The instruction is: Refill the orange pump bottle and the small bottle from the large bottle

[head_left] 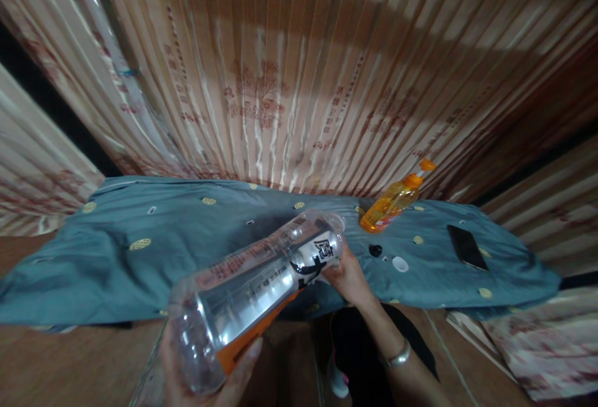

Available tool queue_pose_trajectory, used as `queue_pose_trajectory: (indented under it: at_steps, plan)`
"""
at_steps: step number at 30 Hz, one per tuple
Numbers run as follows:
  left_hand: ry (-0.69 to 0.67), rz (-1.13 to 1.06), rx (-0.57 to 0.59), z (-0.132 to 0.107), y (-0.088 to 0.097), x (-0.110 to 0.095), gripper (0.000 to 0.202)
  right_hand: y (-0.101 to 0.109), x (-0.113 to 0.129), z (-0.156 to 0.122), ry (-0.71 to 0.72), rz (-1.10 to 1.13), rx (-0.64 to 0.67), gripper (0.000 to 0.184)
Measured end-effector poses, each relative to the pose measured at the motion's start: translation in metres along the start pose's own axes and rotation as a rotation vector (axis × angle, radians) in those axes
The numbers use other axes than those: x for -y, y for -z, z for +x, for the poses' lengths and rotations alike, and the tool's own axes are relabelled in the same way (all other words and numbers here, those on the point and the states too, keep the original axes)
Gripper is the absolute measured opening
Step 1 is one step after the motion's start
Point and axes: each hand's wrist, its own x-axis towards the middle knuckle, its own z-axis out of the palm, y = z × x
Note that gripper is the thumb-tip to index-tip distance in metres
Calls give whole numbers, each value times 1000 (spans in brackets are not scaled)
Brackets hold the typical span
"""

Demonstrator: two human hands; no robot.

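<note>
A large clear plastic bottle (252, 282) with a silver, black and orange label lies tilted in front of me, base toward the camera. My left hand (219, 382) cups its base from below, fingers curled around it. My right hand (348, 276), with a silver bracelet on the wrist, grips the bottle's neck end. An orange bottle (395, 201) of yellow liquid stands leaning on the blue-green cloth (140, 270). A black cap (375, 249) and a white cap (400, 263) lie on the cloth just right of my right hand.
A dark phone (466, 247) lies flat on the cloth at the right. Pleated pinkish curtains (280, 83) with printed characters hang behind the cloth-covered surface. Brown wooden floor (70, 363) shows in front. A patterned fabric (537, 344) lies at the lower right.
</note>
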Motion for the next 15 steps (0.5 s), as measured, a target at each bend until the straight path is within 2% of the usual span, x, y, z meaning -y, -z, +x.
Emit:
queue_pose_trajectory:
  at_steps: [3,10,15]
  plan:
    - [35,-24,-17,0,-3,-3,96,0,0,1,29,-18,-24,72]
    - [58,-128,10,-1,-7,-5,98,1,-6,2,-13,-73,-77,92]
    - [26,-137,35,-2,-7,-8,97,1,-8,2,20,-71,-122,86]
